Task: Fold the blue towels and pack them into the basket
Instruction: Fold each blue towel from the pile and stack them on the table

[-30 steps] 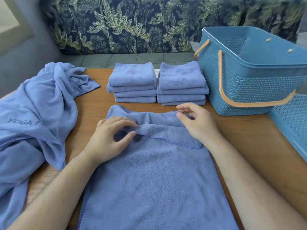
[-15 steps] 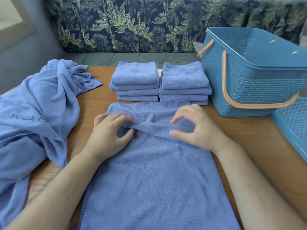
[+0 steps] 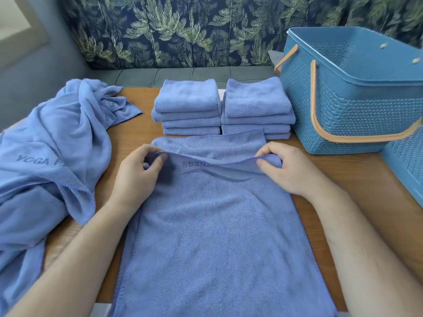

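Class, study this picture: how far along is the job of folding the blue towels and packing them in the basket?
Done: a left stack and right stack of folded towels sit beside the basket. In hand: the left hand and right hand pinch a raised fold across the spread towel. Left: finishing that fold, folding the crumpled towels at the left, and all packing; no towel shows in the basket.

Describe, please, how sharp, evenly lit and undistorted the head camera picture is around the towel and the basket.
Head view: soft, even daylight, no glare; just a faint shadow under the lifted fold of the towel between the left hand and right hand. Head view, centre: sharp, its lettering crisp. Head view, right edge: the wide lens bows the basket, whose far rim looks smeared.
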`<move>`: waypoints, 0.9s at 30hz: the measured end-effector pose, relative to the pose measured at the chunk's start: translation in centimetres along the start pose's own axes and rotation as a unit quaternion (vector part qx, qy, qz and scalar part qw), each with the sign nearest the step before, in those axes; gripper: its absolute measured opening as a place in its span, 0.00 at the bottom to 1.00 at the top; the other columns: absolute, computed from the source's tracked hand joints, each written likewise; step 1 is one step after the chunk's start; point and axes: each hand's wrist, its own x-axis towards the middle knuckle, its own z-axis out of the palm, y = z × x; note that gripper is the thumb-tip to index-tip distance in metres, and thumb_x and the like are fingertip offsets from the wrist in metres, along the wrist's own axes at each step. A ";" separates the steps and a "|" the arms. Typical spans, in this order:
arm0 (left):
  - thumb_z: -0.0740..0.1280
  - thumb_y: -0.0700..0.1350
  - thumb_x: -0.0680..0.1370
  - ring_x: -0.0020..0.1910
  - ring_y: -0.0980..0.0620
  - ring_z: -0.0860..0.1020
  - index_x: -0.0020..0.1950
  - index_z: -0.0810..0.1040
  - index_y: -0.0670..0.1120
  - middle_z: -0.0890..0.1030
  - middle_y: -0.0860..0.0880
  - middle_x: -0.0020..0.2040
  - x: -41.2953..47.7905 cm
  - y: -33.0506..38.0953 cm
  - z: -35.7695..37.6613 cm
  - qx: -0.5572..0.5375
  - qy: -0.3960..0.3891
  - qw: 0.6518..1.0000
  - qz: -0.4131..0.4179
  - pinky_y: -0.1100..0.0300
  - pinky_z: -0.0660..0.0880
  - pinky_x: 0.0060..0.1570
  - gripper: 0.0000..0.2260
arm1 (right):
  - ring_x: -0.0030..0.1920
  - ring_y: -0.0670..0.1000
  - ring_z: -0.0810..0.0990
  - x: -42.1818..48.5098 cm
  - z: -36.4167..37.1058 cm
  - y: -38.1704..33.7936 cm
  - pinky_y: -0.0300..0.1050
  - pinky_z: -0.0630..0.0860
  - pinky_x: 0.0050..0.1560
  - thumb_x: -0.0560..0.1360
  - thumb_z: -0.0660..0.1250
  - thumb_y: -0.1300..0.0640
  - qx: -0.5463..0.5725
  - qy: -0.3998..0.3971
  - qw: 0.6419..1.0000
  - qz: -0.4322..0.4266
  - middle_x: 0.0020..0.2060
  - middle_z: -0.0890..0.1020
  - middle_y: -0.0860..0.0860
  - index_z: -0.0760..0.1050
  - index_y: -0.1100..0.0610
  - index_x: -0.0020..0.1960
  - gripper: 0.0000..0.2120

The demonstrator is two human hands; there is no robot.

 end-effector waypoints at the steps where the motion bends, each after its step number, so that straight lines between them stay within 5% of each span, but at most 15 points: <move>1: 0.70 0.46 0.79 0.31 0.58 0.70 0.47 0.79 0.53 0.78 0.56 0.35 0.1 -0.2 0.0 0.000 0.002 1.000 -0.005 0.70 0.67 0.35 0.02 | 0.48 0.41 0.79 0.0 0.1 0.0 0.39 0.73 0.55 0.77 0.71 0.57 0.011 0.018 1.000 0.008 0.44 0.82 0.43 0.79 0.51 0.48 0.03; 4: 0.68 0.48 0.80 0.31 0.56 0.69 0.47 0.78 0.53 0.76 0.56 0.34 0.3 -0.6 0.2 0.008 -0.011 1.000 -0.005 0.63 0.68 0.37 0.03 | 0.46 0.39 0.77 0.0 0.5 0.2 0.33 0.70 0.49 0.79 0.69 0.56 0.016 0.054 0.998 0.013 0.44 0.81 0.43 0.77 0.50 0.50 0.02; 10: 0.66 0.48 0.81 0.36 0.59 0.73 0.49 0.76 0.52 0.77 0.60 0.37 0.4 -0.4 0.2 0.063 -0.017 0.997 0.031 0.49 0.73 0.46 0.02 | 0.40 0.44 0.72 0.4 0.3 0.4 0.42 0.64 0.40 0.81 0.66 0.53 -0.076 0.017 0.997 0.022 0.40 0.79 0.45 0.76 0.51 0.53 0.03; 14: 0.66 0.47 0.81 0.37 0.59 0.75 0.47 0.77 0.51 0.79 0.58 0.37 -0.1 0.1 0.0 0.054 -0.001 0.998 0.026 0.61 0.71 0.41 0.03 | 0.44 0.53 0.79 0.1 0.0 0.2 0.50 0.73 0.46 0.80 0.66 0.50 -0.099 0.032 0.994 0.024 0.41 0.82 0.46 0.75 0.46 0.52 0.02; 20: 0.70 0.45 0.78 0.39 0.58 0.77 0.46 0.81 0.50 0.82 0.56 0.37 -0.2 0.6 -0.3 0.067 0.010 0.997 0.022 0.69 0.70 0.39 0.02 | 0.47 0.47 0.79 -0.1 -0.5 0.4 0.49 0.76 0.52 0.77 0.70 0.48 -0.088 0.025 0.994 0.066 0.43 0.82 0.41 0.77 0.45 0.49 0.03; 27: 0.72 0.45 0.76 0.41 0.52 0.76 0.46 0.83 0.49 0.81 0.54 0.50 1.3 -0.2 0.4 0.146 -0.003 0.989 0.039 0.56 0.73 0.46 0.01 | 0.49 0.51 0.78 0.2 0.0 0.4 0.49 0.74 0.51 0.76 0.72 0.51 -0.126 0.048 0.987 0.083 0.46 0.79 0.45 0.78 0.48 0.45 0.04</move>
